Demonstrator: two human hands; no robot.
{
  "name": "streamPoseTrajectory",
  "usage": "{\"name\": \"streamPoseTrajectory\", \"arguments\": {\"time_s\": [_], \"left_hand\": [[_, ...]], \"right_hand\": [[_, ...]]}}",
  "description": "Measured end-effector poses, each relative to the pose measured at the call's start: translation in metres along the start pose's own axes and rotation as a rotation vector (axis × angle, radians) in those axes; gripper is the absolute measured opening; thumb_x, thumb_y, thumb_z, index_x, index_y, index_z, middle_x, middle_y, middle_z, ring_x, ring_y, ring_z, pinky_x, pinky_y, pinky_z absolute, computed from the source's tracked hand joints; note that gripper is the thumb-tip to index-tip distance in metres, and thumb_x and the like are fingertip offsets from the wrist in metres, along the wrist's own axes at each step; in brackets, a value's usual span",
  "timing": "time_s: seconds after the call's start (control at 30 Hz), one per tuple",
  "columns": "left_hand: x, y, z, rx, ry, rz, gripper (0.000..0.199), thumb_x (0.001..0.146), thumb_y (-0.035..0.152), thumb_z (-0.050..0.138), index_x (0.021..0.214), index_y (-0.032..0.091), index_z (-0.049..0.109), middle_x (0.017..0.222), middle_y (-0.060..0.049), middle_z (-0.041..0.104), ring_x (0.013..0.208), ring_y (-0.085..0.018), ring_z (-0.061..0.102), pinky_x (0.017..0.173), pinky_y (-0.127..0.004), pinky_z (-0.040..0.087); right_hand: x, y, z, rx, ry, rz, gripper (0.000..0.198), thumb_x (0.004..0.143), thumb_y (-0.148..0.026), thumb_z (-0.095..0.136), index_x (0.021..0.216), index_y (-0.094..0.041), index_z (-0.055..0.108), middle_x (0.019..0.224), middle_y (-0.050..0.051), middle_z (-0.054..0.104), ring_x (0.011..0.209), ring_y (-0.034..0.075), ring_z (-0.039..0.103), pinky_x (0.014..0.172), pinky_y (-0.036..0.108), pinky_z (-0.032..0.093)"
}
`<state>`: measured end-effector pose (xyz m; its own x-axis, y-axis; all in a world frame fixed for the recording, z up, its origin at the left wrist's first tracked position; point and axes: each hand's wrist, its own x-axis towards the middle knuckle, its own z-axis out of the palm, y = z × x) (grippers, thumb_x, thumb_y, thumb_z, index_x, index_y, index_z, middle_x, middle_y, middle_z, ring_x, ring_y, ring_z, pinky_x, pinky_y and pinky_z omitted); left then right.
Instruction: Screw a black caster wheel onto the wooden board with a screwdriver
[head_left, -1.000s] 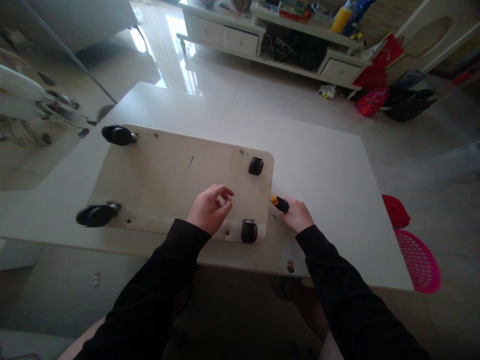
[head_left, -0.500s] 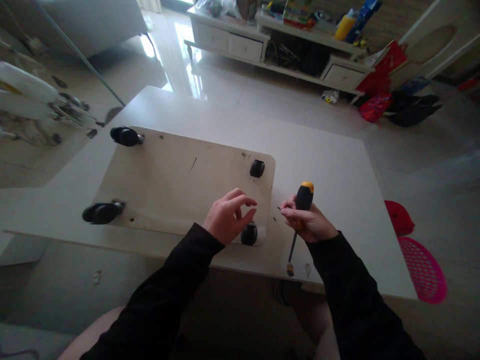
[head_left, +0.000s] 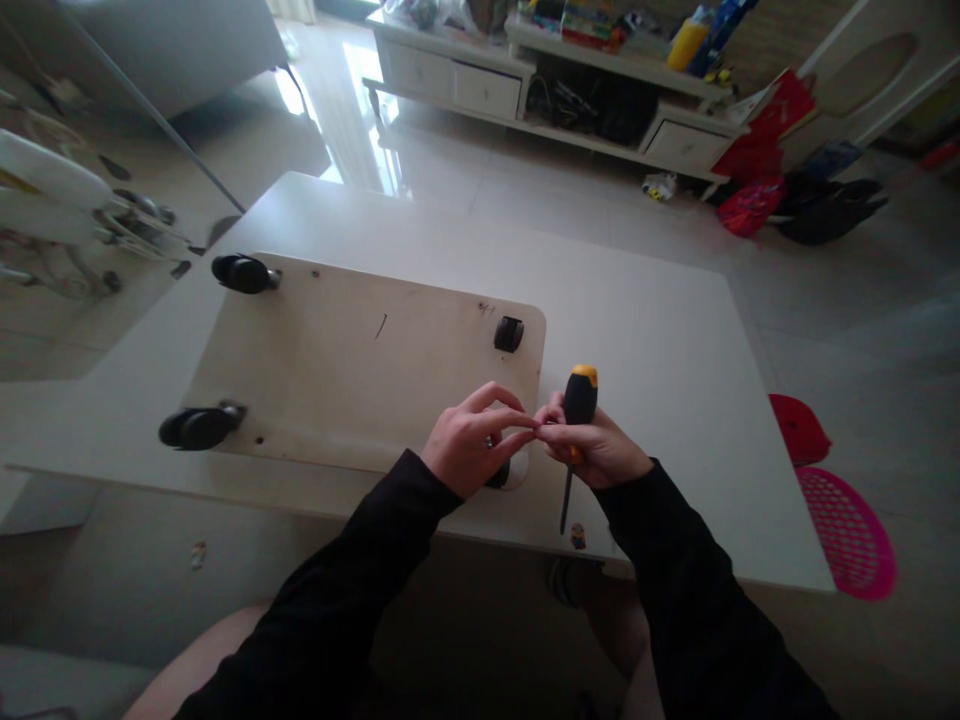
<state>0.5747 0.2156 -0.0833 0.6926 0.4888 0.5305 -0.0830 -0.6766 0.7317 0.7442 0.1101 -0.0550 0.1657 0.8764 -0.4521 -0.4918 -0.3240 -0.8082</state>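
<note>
While fingers of the right hand [head_left: 604, 452] grasp a black-and-yellow-handled, metal-shafted screwdriver [head_left: 580, 402], the left hand [head_left: 466, 452], its hold unclear, meets them near a cream rectangular board [head_left: 360, 350] with black casters [head_left: 508, 334] on the white surface [head_left: 645, 330].

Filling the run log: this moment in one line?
right hand: holds screwdriver | left hand: fingers meet right hand's | board: on table, wheels up

The right grip [head_left: 609, 450], holding a screwdriver [head_left: 580, 398], touches the left grip [head_left: 465, 445].
</note>
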Motion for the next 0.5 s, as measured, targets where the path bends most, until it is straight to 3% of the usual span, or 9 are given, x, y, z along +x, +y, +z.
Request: {"name": "streamPoseTrajectory", "arguments": {"time_s": [0.27,0.4,0.5], "left_hand": [[0.001,0.002,-0.002,-0.023,-0.024,-0.082,0.008,0.098,0.023,0.072,0.093,0.018,0.077,0.099,-0.005,0.070,0.059,-0.006,0.056,0.058,-0.021,0.051],[0.002,-0.003,-0.007,-0.008,0.010,-0.097,0.004,0.094,0.018,0.074,0.091,0.017,0.075,0.097,-0.004,0.069,0.056,-0.004,0.055,0.056,-0.020,0.049],[0.003,-0.009,-0.015,0.034,0.031,-0.110,0.002,0.092,0.016,0.076,0.090,0.017,0.075,0.096,-0.003,0.068,0.054,-0.003,0.054,0.054,-0.019,0.047]], "right_hand": [[0.000,-0.003,0.006,0.067,0.087,-0.062,0.040,0.060,-0.032,0.090,0.067,-0.021,0.053,0.069,-0.003,0.063,0.051,0.007,0.047,0.047,0.022,0.033],[0.003,-0.012,-0.007,0.245,0.302,-0.262,0.042,0.063,-0.042,0.087,0.064,-0.022,0.051,0.071,-0.002,0.058,0.068,0.011,0.056,0.061,0.023,0.050],[0.003,-0.019,-0.021,0.261,0.427,-0.445,0.047,0.065,-0.053,0.085,0.062,-0.022,0.050,0.069,-0.003,0.049,0.065,0.010,0.052,0.056,0.023,0.047]]}}
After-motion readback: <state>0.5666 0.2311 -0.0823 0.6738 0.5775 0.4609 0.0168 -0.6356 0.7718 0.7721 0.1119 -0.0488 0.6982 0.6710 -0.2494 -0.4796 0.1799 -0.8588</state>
